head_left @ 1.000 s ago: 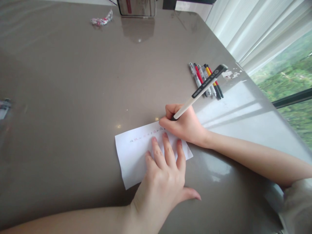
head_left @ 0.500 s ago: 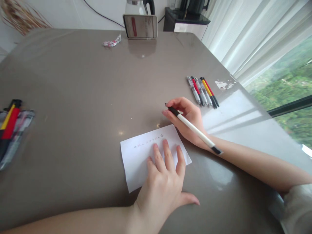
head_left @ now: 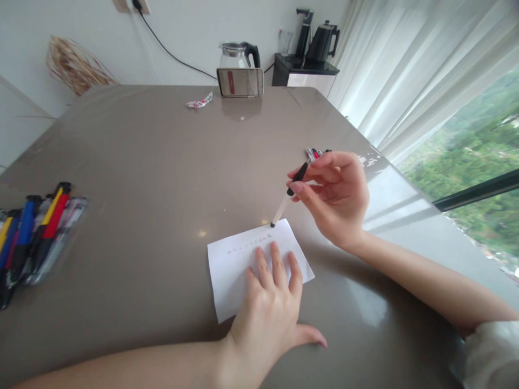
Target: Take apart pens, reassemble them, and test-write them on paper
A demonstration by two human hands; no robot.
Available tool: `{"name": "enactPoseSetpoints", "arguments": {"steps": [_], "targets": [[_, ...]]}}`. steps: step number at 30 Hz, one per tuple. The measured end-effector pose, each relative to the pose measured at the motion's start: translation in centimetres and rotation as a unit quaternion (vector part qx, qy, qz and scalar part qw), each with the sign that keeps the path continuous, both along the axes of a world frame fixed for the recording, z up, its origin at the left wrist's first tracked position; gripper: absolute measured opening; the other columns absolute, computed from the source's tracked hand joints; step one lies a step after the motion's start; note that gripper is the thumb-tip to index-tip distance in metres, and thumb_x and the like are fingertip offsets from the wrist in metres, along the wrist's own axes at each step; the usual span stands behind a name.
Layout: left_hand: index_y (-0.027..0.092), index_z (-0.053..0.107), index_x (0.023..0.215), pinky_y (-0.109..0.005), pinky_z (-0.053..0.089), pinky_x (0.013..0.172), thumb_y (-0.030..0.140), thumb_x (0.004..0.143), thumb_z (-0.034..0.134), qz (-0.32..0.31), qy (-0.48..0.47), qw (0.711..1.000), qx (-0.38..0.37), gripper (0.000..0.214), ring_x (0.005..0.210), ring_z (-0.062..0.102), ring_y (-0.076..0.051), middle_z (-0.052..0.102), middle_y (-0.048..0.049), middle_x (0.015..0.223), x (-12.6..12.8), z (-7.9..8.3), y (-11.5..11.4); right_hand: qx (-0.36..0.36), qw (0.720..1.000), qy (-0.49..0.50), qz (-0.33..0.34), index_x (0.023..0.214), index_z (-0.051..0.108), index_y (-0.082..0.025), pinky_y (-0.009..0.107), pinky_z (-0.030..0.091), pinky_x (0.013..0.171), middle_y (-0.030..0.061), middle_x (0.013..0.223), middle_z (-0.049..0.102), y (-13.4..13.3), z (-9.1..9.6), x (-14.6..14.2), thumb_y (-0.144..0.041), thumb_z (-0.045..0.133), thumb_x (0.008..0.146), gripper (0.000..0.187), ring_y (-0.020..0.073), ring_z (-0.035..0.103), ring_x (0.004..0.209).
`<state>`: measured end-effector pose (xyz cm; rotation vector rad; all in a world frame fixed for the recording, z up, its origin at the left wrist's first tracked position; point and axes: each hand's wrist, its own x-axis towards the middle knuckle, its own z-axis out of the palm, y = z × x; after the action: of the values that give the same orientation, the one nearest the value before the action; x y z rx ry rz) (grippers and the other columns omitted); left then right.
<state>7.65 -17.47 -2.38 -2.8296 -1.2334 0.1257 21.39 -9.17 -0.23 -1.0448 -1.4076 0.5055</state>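
A small white sheet of paper [head_left: 237,267] lies on the grey-brown table [head_left: 162,178] and carries a faint line of writing near its far edge. My left hand [head_left: 270,310] rests flat on the sheet, fingers stretched out. My right hand [head_left: 334,197] is raised above the table to the right of the sheet and pinches a white pen with a black grip [head_left: 288,195]. The pen points down, its lower end just above the sheet's far right corner.
A bunch of coloured pens [head_left: 34,235] lies at the left table edge. More pens [head_left: 315,153] peek out behind my right hand. A phone [head_left: 240,82] stands at the far edge, a crumpled wrapper [head_left: 198,102] beside it. Kettles [head_left: 320,38] sit behind; a curtained window is to the right.
My right hand lifted off the paper, turned the pen around in its fingers and now holds it pointing down. The left hand stayed on the sheet. The camera tilted up.
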Motion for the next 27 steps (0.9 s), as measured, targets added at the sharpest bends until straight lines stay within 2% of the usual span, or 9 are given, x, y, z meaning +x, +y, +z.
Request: {"name": "enactPoseSetpoints", "arguments": {"steps": [5,12,23,27], "targets": [[0.013,0.034,0.129,-0.045,0.042,0.079,0.078,0.054,0.03,0.001,0.0,1.0,-0.006,0.1,0.115,0.036,-0.042,0.03,-0.0256,0.131,-0.05,0.1,0.06,-0.018,1.0,-0.02,0.013,0.103,0.049,-0.024,0.028,0.054,0.064,0.0024,0.086,0.061,-0.18,0.23,-0.17,-0.032,0.058,0.073,0.032,0.0166,0.06,0.084],[0.012,0.035,0.128,-0.045,0.043,0.078,0.079,0.052,0.033,0.0,0.003,1.0,-0.015,0.102,0.114,0.037,-0.043,0.031,-0.0267,0.13,0.07,0.26,0.2,-0.025,0.999,-0.021,0.016,0.095,0.056,-0.022,0.027,0.054,0.064,0.0031,0.088,0.062,-0.27,0.13,-0.16,-0.034,0.059,0.072,0.026,0.0171,0.061,0.084],[0.01,0.035,0.128,-0.045,0.042,0.079,0.078,0.053,0.031,-0.002,-0.002,1.0,-0.006,0.102,0.114,0.036,-0.043,0.031,-0.0277,0.13,-0.02,0.11,0.19,-0.04,0.999,-0.002,0.013,0.096,0.055,-0.02,0.027,0.054,0.064,0.0039,0.087,0.062,0.11,-0.07,0.12,-0.039,0.058,0.072,0.03,0.0166,0.061,0.084],[0.011,0.034,0.129,-0.046,0.043,0.078,0.078,0.054,0.03,-0.003,-0.001,1.0,-0.006,0.101,0.114,0.036,-0.043,0.03,-0.0274,0.13,-0.04,-0.05,0.16,-0.029,1.0,-0.009,0.007,0.093,0.055,-0.02,0.026,0.053,0.062,0.0035,0.085,0.063,0.26,0.47,0.45,-0.038,0.058,0.072,0.028,0.0163,0.062,0.082]]}}
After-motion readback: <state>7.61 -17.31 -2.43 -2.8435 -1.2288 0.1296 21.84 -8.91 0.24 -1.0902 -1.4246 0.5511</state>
